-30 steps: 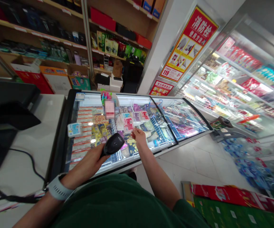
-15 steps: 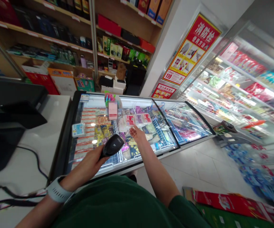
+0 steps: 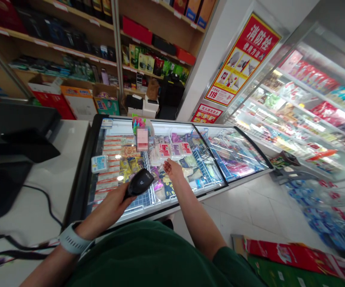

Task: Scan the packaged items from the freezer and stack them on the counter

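My left hand (image 3: pixel 117 199) is wrapped round the handle of a black barcode scanner (image 3: pixel 140 182), held over the freezer's glass top with its head toward the right. A pale blue watch band (image 3: pixel 75 238) circles that wrist. My right hand (image 3: pixel 174 169) hovers just in front of three white packs with red and purple labels (image 3: pixel 175 150), lying in a row on the glass. Its fingers are loosely bent, with nothing visible in them. A small blue-and-white pack (image 3: pixel 99 164) lies near the glass's left edge. Behind stand a pink-and-white card (image 3: pixel 142 139) and a container of colourful items (image 3: pixel 138 122).
A white counter (image 3: pixel 67 159) with black equipment (image 3: pixel 13 127) and cables adjoins the freezer (image 3: pixel 100 119) on the left. Stocked shelves (image 3: pixel 49 44) rise behind. To the right are a lit display fridge (image 3: pixel 298 95) and wrapped bottles (image 3: pixel 316 211); red and green boxes (image 3: pixel 292 259) sit lower right.
The scanner in my left hand has shifted very slightly left. My right hand stays almost in place beside the packs. The packs have not moved on the glass.
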A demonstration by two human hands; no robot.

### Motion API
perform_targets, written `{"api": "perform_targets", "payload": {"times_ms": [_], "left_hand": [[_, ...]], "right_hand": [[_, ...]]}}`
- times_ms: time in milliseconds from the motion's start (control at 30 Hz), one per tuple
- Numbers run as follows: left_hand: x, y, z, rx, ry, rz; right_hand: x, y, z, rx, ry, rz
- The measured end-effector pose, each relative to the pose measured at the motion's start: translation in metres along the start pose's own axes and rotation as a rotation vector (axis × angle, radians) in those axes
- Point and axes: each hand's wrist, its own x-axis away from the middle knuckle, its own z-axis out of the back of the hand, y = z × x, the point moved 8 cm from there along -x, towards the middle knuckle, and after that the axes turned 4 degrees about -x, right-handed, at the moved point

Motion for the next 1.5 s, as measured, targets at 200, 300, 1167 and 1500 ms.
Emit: {"api": "perform_targets", "payload": {"times_ms": [200,300,1167,1500], "left_hand": [[0.008,-0.002,0.009,0.024,0.022,0.013],[0.018,-0.008,0.017,0.039,0.055,0.047],[0.175,-0.096,0.078,0.132,0.437,0.542],[0.201,-0.104,0.085,0.101,0.496,0.616]], "right_hand": [[0.009,0.025,-0.001,0.078,-0.010,-0.006],[0.009,0.047,-0.013,0.139,-0.031,-0.036],[-0.010,0.189,-0.229,1.012,-0.333,0.113],[-0.014,0.202,-0.252,1.131,-0.376,0.133]]}}
